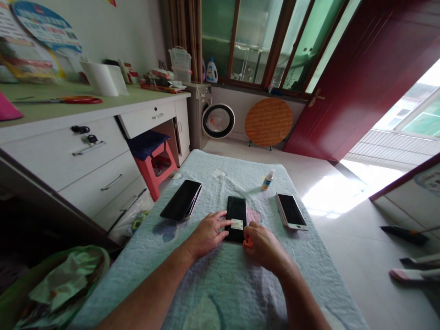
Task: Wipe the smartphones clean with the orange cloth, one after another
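Note:
A black phone point(236, 211) lies face up in the middle of a pale blue cloth point(220, 275), with a small white tab point(237, 224) near its lower end. My left hand point(208, 233) rests on the phone's left edge with its fingers spread, one fingertip by the tab. My right hand point(263, 245) is curled just right of the phone's lower corner, pinched on a small orange thing point(246, 243) that I cannot make out. Another dark phone point(181, 206) lies to the left. A white-edged phone point(291, 211) lies to the right.
A small white bottle point(267, 179) stands on the cloth behind the phones. White drawers point(103, 160) and a red stool point(153, 160) are on the left, a green bag point(51, 284) at lower left. A washing machine point(213, 117) and a red door point(360, 78) are beyond.

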Motion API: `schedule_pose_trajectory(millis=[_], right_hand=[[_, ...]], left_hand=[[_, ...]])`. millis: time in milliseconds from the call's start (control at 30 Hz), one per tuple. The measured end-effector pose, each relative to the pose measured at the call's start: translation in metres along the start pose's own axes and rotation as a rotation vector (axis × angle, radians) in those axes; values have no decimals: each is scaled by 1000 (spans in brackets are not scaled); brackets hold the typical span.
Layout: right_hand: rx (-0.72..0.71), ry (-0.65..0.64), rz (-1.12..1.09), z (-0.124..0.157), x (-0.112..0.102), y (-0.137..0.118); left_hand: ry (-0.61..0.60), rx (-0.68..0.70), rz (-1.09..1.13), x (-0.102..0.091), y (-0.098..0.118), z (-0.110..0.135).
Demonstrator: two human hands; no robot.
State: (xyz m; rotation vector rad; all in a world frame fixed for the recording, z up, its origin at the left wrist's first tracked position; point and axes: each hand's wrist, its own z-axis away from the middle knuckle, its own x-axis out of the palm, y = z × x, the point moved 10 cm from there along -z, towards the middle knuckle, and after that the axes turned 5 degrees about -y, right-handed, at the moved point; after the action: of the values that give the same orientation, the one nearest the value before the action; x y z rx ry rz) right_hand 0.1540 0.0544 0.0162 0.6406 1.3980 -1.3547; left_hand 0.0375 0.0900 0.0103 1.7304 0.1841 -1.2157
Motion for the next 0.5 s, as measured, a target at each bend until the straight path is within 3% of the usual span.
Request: schedule_pose_trajectory(millis=[500], right_hand=[[-118,138,18,-17,11,-47]], left_hand=[[-26,18,9,2,0,0]])
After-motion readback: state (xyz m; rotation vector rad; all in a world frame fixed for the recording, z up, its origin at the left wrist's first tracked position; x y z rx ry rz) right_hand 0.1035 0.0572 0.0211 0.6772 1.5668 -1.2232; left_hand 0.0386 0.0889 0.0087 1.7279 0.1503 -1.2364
